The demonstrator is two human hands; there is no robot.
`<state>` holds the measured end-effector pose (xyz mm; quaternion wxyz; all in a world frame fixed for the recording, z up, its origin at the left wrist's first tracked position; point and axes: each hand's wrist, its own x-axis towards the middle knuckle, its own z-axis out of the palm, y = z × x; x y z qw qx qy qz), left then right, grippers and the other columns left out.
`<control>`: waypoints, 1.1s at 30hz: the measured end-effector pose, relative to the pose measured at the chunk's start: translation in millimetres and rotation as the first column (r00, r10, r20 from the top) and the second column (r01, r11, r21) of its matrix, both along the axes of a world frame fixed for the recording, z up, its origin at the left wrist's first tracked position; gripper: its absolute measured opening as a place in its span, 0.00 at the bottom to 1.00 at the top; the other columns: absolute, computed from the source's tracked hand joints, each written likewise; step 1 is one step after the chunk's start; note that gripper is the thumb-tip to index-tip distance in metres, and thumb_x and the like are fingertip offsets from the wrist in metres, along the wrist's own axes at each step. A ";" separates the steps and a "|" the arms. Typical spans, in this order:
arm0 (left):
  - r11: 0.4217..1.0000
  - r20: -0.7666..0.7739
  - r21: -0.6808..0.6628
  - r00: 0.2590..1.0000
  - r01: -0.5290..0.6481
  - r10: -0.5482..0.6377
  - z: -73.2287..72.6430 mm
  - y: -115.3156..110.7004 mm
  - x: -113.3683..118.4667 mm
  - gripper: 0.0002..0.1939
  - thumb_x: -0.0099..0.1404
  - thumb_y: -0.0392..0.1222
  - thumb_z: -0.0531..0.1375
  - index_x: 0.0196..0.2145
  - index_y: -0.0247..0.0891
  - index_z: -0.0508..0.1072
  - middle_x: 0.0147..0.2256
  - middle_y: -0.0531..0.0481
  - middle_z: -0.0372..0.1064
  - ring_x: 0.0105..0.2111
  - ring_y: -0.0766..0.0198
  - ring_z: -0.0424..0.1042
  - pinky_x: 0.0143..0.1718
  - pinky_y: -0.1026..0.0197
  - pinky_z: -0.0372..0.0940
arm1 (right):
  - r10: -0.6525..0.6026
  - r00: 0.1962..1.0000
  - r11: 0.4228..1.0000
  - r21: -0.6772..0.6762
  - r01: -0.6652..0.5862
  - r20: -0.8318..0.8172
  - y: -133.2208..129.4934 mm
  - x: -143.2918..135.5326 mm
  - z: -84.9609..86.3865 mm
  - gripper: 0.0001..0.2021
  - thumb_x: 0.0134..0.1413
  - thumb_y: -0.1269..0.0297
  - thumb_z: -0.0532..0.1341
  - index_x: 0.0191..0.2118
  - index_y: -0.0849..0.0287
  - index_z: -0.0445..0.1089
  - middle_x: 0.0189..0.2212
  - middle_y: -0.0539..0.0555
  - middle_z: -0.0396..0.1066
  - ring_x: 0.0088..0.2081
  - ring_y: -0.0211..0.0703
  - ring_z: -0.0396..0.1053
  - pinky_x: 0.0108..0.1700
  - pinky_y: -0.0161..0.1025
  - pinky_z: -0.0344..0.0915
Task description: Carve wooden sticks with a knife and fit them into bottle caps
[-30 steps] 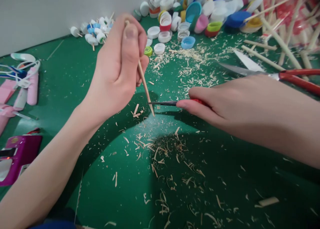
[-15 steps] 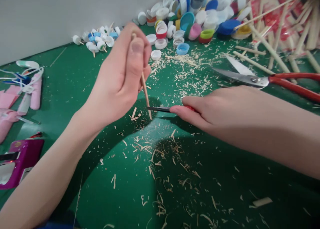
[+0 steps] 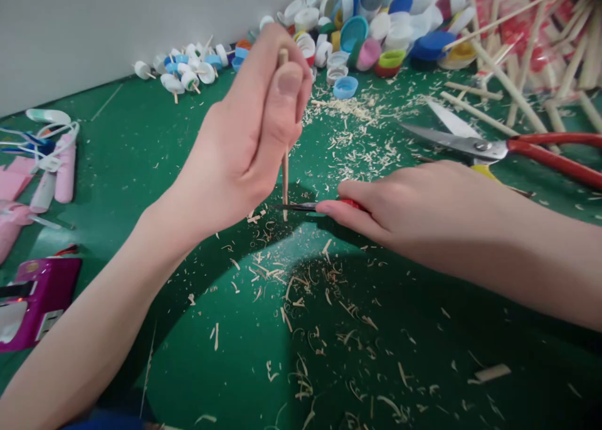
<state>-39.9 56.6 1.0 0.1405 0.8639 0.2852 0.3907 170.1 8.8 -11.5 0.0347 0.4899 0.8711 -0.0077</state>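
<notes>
My left hand (image 3: 258, 123) is closed around a thin wooden stick (image 3: 285, 176), held nearly upright, its lower end close to the green table (image 3: 188, 367). In my right hand (image 3: 390, 207) is a small knife (image 3: 298, 207) with a red handle, mostly hidden by the fingers. Its dark blade lies across the stick near the lower end. Pale wood shavings (image 3: 305, 286) are scattered on the table below and around the stick.
Bottle caps (image 3: 355, 35) are heaped at the back, beside wooden sticks (image 3: 508, 91). Red-handled scissors (image 3: 484, 148) lie open beyond my right hand. Small capped pieces (image 3: 188, 73) sit back left. Pink tools (image 3: 66, 167) and a magenta device (image 3: 47, 298) are at the left.
My left hand has moved right and slightly up, bringing the stick from a slant to nearly upright. My right hand has shifted slightly left with the knife. Something yellow now shows beneath the scissors.
</notes>
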 end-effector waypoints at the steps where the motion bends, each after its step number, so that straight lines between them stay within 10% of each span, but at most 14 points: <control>1: 1.000 0.009 0.005 1.000 0.011 -0.011 0.1 0.2 -1.1 0.14 0.77 0.45 0.38 0.39 0.41 0.59 0.33 0.56 0.49 0.25 0.83 0.62 0.27 0.72 0.63 | 0.007 1.000 1.000 -0.003 -0.007 -0.005 -0.1 0.7 0.5 0.36 0.67 0.39 0.33 0.28 0.54 0.68 0.14 0.50 0.54 0.18 0.40 0.44 0.25 0.39 0.42; 15: 0.996 -0.070 0.075 0.996 -0.054 0.059 5.7 -1.0 -2.5 0.06 0.76 0.41 0.39 0.40 0.47 0.52 0.34 0.58 0.56 0.40 0.68 0.81 0.30 0.69 0.72 | 0.026 1.000 0.997 0.079 -0.025 -0.010 -0.5 8.2 0.3 0.43 0.63 0.36 0.23 0.29 0.55 0.68 0.15 0.50 0.51 0.18 0.38 0.39 0.29 0.42 0.37; 20: 0.985 -0.093 0.017 0.980 -0.173 0.174 11.2 -9.8 0.1 0.24 0.69 0.48 0.25 0.39 0.40 0.57 0.37 0.59 0.56 0.40 0.63 0.81 0.30 0.64 0.68 | 0.010 1.000 0.996 0.083 -0.011 0.023 -2.4 9.4 3.5 0.40 0.66 0.39 0.26 0.29 0.56 0.67 0.15 0.50 0.51 0.19 0.38 0.39 0.28 0.42 0.38; 26: 0.967 -0.453 0.161 0.856 -0.197 0.249 23.8 -17.5 8.3 0.51 0.34 0.39 0.07 0.38 0.24 0.60 0.43 0.57 0.53 0.45 0.56 0.72 0.26 0.70 0.48 | -0.010 1.000 0.999 -0.044 0.009 -0.018 1.2 -1.3 3.2 0.37 0.66 0.37 0.32 0.30 0.56 0.69 0.17 0.52 0.57 0.19 0.40 0.48 0.28 0.42 0.44; 33: 0.999 0.019 0.041 1.000 -0.013 0.013 0.5 1.9 2.5 0.15 0.77 0.45 0.37 0.39 0.39 0.59 0.32 0.58 0.51 0.30 0.76 0.77 0.26 0.71 0.68 | -0.023 0.997 0.999 -0.044 0.020 -0.073 -2.3 -4.8 3.8 0.37 0.68 0.38 0.33 0.29 0.55 0.69 0.16 0.51 0.57 0.18 0.41 0.48 0.27 0.40 0.44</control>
